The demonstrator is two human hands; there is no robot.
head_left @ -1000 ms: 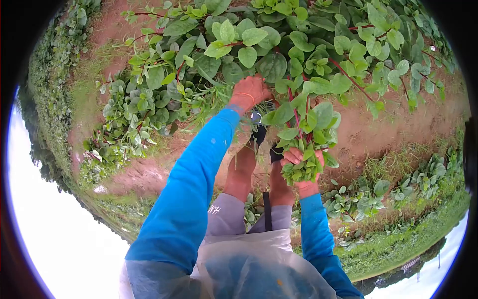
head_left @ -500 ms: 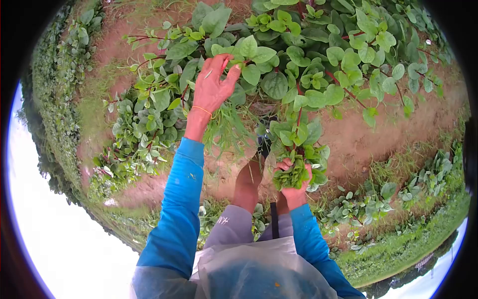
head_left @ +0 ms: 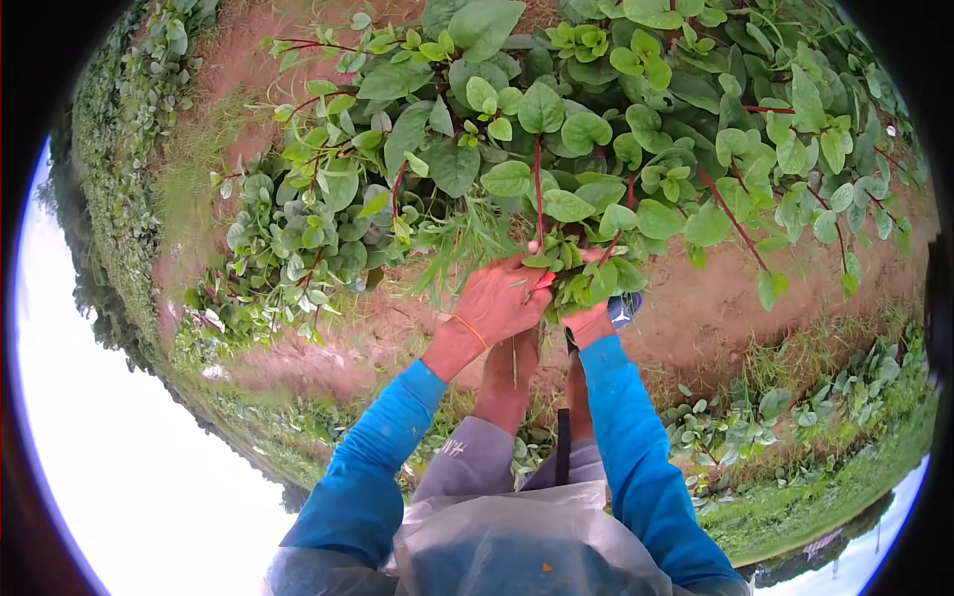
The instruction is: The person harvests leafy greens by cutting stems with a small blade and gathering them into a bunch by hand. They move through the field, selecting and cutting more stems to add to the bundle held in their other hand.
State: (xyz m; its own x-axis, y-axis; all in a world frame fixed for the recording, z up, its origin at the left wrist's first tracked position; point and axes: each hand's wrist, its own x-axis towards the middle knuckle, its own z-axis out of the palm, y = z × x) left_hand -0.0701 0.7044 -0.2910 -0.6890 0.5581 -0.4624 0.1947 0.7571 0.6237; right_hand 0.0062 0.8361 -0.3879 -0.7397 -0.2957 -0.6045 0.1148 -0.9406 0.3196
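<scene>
My right hand (head_left: 588,320) is closed around a bunch of green Malabar spinach shoots (head_left: 594,286), whose leaves spill over the fingers. Against the left side of this bunch is my left hand (head_left: 500,303), with its fingers pinched on shoots there; the leaves partly hide the grip. Something red shows at a left fingertip, and a yellow band circles that wrist. Just above both hands, a red stem (head_left: 539,194) with broad leaves stands out from the Malabar spinach plants (head_left: 596,189).
Leafy plants fill the bed ahead, with grass tufts (head_left: 467,243) near my left hand. Reddish soil (head_left: 696,308) runs between the rows. My legs (head_left: 507,382) and a dark shoe (head_left: 624,308) are below. More low plants (head_left: 765,417) grow at the right.
My left hand has come down and right from the upper leaves to the bunch in my right hand. The right hand has risen slightly, and the view has shifted a little.
</scene>
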